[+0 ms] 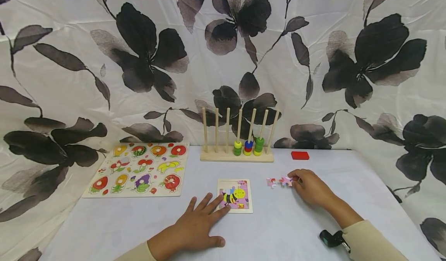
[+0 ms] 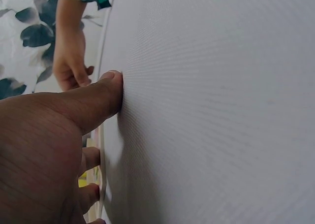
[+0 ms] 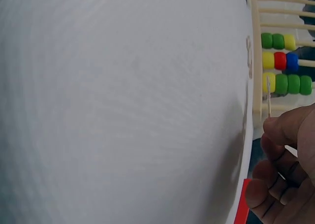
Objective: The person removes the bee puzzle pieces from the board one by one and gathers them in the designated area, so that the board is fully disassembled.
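Observation:
My right hand (image 1: pixel 311 187) pinches a pink puzzle piece (image 1: pixel 286 181) between thumb and fingers. In the right wrist view that piece shows edge-on, above the table. Just left of it a second pink puzzle piece (image 1: pixel 271 182) lies on the white cloth. My left hand (image 1: pixel 196 228) is spread flat, its fingertips resting on the left side of a small wooden-framed bee puzzle (image 1: pixel 240 194). A yellow and black bee fills much of that puzzle, and bare wood shows at its upper left. The left wrist view has the left thumb (image 2: pixel 106 93) against the cloth.
A wooden fruit puzzle board (image 1: pixel 134 193) lies at the left. Behind the bee puzzle stands a wooden peg rack (image 1: pixel 216 158) with coloured beads on 3 pegs. A red block (image 1: pixel 300 155) sits at the back right. Flowered cloth (image 1: pixel 296 71) hangs behind the table.

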A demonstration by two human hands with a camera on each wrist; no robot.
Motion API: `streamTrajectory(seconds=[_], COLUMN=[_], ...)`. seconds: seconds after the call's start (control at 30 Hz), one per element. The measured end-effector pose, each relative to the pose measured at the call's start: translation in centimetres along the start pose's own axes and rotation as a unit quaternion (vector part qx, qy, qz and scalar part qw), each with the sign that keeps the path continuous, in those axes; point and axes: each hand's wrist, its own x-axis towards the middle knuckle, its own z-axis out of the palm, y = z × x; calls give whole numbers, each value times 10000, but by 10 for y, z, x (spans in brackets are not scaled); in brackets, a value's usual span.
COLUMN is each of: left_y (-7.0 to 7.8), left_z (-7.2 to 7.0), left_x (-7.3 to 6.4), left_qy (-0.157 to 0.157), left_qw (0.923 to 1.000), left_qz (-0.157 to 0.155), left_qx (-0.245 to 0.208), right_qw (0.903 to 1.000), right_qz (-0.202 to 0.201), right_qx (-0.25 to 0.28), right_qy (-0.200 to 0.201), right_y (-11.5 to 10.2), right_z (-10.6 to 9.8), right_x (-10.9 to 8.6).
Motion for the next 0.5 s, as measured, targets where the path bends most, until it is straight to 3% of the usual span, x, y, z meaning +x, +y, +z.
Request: streamTrajectory(seconds=[0.5], left_y=[1], left_z=[-1], left_x=[0], left_qy=[-22], left_qw=[10000], left_qz=[-48], left_qx=[-11], right_qw=[9997], right_qz=[-181], right_qx=[6], right_qy=[-190], right_y=[7], right_z=[4], right_x=[3])
